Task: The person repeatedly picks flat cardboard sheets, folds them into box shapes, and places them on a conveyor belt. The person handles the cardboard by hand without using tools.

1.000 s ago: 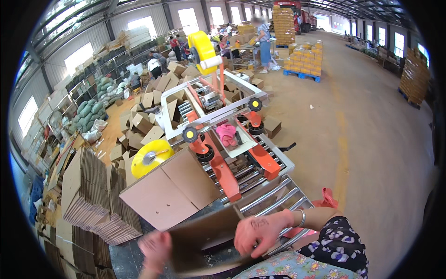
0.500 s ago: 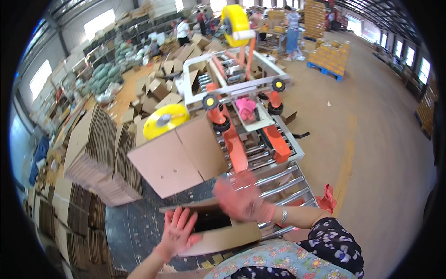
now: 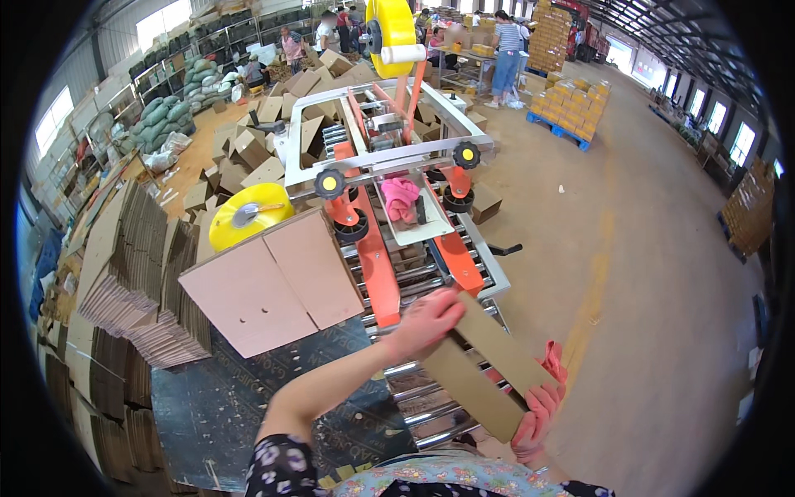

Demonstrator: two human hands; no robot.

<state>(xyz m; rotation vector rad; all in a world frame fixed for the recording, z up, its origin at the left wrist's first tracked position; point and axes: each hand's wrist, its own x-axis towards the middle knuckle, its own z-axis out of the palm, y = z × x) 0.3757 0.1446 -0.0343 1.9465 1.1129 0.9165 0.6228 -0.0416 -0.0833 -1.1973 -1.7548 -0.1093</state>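
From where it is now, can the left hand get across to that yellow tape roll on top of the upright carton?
Probably yes. The left hand grips the near end of the flat cardboard piece, and the yellow tape roll sits uncovered on the carton to its left, but it would have to let go first.

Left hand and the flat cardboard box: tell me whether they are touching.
Touching. The head view shows the left hand pressed on the upper end of the flat cardboard box, no gap between them; the right hand grips its lower edge above the roller conveyor.

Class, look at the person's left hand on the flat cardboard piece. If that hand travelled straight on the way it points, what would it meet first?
The left hand points up and right across the cardboard piece. Straight on, it would probably first meet the orange side guide of the taping machine, though depth is unclear.
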